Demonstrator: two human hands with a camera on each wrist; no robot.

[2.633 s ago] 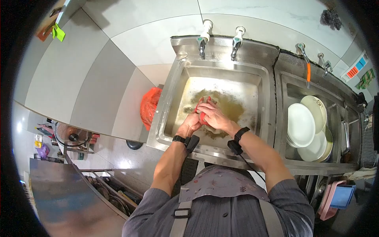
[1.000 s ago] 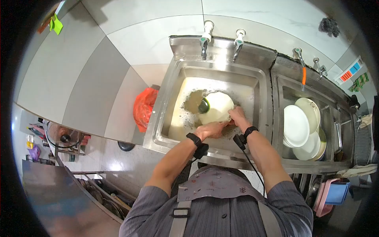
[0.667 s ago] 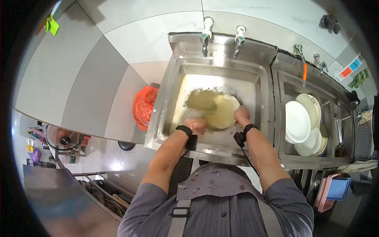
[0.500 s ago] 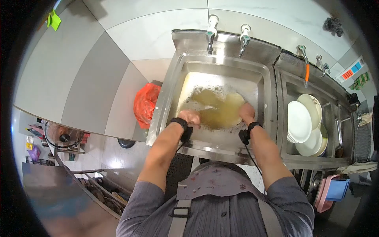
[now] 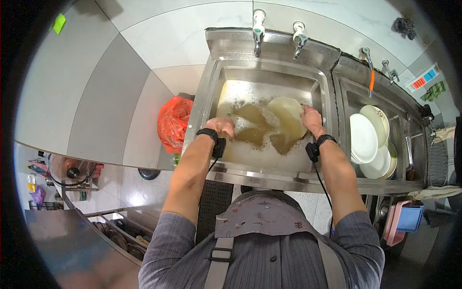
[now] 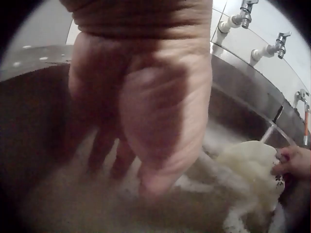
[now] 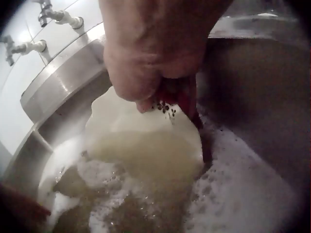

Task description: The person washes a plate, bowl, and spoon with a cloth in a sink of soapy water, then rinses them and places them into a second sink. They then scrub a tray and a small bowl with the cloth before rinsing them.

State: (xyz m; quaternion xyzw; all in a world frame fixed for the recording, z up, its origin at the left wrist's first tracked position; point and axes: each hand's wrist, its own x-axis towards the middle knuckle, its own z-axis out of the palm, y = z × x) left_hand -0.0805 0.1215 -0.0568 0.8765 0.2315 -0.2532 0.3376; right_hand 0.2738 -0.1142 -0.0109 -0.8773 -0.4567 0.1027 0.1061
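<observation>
A cream plate [image 5: 287, 113] with small dark flower marks at its rim stands tilted, partly sunk in murky, foamy water in the left sink. My right hand [image 5: 312, 118] pinches its rim near the sink's right wall. In the right wrist view, something dark red [image 7: 182, 94] shows beneath that hand, next to the plate [image 7: 146, 126]. My left hand [image 5: 222, 126] is at the left side of the water. In the left wrist view the left hand [image 6: 146, 107] points down with spread fingers, the fingertips hidden in the water.
Several white plates [image 5: 364, 139] are stacked in the right basin [image 5: 341, 103]. Two taps [image 5: 258, 33] stand behind the left sink [image 5: 327, 91]; another tap bears an orange hose [image 5: 371, 82]. A red plastic bag [image 5: 174, 126] sits left of the sink.
Both hands worked together around a red thing mid-sink earlier. Then the plate came up, with a dark green round thing beside it. My hands have since parted, the plate moving right and dipping.
</observation>
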